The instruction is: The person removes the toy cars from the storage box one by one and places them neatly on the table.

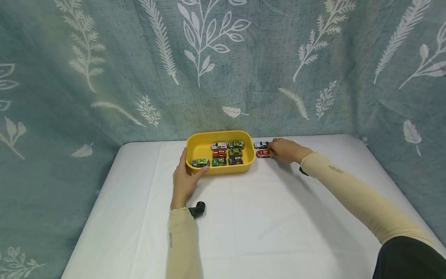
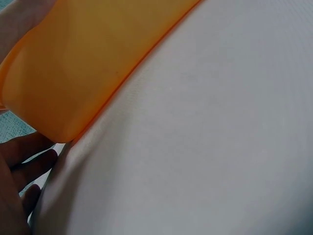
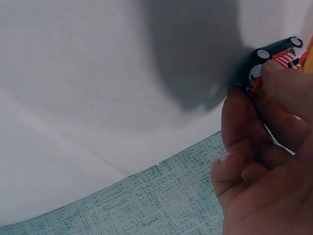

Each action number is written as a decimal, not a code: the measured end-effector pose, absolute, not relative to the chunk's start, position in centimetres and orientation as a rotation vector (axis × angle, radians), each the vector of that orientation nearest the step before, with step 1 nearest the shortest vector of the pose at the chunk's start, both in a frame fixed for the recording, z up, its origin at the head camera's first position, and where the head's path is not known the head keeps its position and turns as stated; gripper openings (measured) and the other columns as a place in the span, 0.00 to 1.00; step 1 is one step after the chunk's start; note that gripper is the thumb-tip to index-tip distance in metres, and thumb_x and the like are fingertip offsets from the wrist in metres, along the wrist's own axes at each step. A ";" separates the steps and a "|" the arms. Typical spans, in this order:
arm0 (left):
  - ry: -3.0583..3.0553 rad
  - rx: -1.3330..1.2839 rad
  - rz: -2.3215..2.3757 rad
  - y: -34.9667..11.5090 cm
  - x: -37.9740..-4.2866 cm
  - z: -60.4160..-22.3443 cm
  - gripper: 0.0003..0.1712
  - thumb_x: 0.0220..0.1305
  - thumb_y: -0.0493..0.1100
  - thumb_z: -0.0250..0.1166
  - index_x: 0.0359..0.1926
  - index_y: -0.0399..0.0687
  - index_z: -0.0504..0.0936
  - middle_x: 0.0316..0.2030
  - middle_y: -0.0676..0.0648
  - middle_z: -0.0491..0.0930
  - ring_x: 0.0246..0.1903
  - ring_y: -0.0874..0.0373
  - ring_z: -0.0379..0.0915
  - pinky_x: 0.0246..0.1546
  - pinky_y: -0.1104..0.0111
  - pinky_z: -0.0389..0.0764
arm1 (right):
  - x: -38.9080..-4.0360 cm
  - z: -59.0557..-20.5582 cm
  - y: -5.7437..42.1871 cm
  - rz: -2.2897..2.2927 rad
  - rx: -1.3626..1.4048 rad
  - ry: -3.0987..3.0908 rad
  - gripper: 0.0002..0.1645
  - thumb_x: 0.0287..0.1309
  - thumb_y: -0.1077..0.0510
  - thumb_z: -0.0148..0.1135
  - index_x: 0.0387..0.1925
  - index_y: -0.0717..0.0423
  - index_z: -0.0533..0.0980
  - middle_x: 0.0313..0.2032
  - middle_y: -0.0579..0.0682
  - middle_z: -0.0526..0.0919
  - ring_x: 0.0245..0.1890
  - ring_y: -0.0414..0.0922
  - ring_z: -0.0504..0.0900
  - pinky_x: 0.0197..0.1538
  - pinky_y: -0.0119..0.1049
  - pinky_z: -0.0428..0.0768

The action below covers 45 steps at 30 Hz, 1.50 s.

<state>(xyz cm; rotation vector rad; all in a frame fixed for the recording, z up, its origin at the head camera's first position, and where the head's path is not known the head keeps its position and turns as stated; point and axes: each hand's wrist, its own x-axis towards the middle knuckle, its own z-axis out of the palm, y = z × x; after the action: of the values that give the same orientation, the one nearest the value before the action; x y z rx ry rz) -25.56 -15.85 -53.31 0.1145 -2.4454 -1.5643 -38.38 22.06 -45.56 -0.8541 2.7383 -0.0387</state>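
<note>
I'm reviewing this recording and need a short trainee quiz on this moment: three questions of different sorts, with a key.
1. Count: how many toy cars lie inside the yellow tray?

2. True or false: the left hand holds the tray at its left end.

3. Multiple choice: what do the fingers of the right hand pinch?
A) The rim of the tray
B) The red-orange toy car just outside the tray's right end
C) A toy car inside the tray

Key:
1. Seven.
2. True; the thumb lies at the near rim.
3. B.
</note>
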 end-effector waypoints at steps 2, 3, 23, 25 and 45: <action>-2.447 0.114 -1.569 -15.9 -25.6 -53.3 0.64 0.58 0.66 0.79 0.86 0.71 0.49 0.81 0.46 0.63 0.78 0.47 0.61 0.83 0.55 0.59 | -38.5 -45.6 22.0 -0.043 -0.845 2.730 0.10 0.78 0.60 0.58 0.46 0.58 0.84 0.39 0.53 0.82 0.37 0.47 0.80 0.43 0.45 0.83; -2.448 0.113 -1.576 -15.9 -25.6 -53.3 0.64 0.58 0.66 0.79 0.86 0.71 0.49 0.81 0.46 0.63 0.78 0.48 0.61 0.83 0.55 0.59 | -38.5 -45.6 22.0 -0.046 -0.840 2.728 0.10 0.78 0.60 0.58 0.46 0.58 0.84 0.39 0.53 0.82 0.37 0.47 0.80 0.43 0.45 0.83; -2.460 0.139 -1.579 -16.0 -25.7 -53.3 0.65 0.56 0.69 0.78 0.85 0.74 0.49 0.81 0.46 0.63 0.78 0.46 0.60 0.83 0.51 0.59 | -38.9 -45.4 21.6 -0.044 -0.824 2.706 0.08 0.76 0.59 0.62 0.40 0.56 0.84 0.36 0.51 0.83 0.35 0.46 0.78 0.42 0.43 0.80; -2.459 0.138 -1.585 -16.0 -25.7 -53.3 0.64 0.57 0.68 0.78 0.85 0.73 0.49 0.81 0.46 0.63 0.78 0.46 0.61 0.83 0.53 0.60 | -38.9 -45.3 21.6 -0.052 -0.823 2.703 0.08 0.76 0.59 0.62 0.39 0.56 0.84 0.36 0.51 0.83 0.35 0.46 0.78 0.42 0.43 0.80; -2.447 0.140 -1.605 -16.1 -25.7 -53.3 0.65 0.56 0.67 0.79 0.85 0.73 0.49 0.81 0.47 0.63 0.78 0.48 0.61 0.82 0.55 0.61 | -39.0 -45.2 22.6 -0.187 -0.896 2.723 0.14 0.70 0.54 0.70 0.50 0.58 0.87 0.46 0.54 0.90 0.47 0.52 0.87 0.53 0.52 0.89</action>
<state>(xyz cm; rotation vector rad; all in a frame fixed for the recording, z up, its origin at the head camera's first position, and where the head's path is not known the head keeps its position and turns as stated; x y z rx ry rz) -25.65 -16.10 -53.29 0.1401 -2.4469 -1.6050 -38.96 22.62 -45.21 -0.8964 2.7226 -0.1870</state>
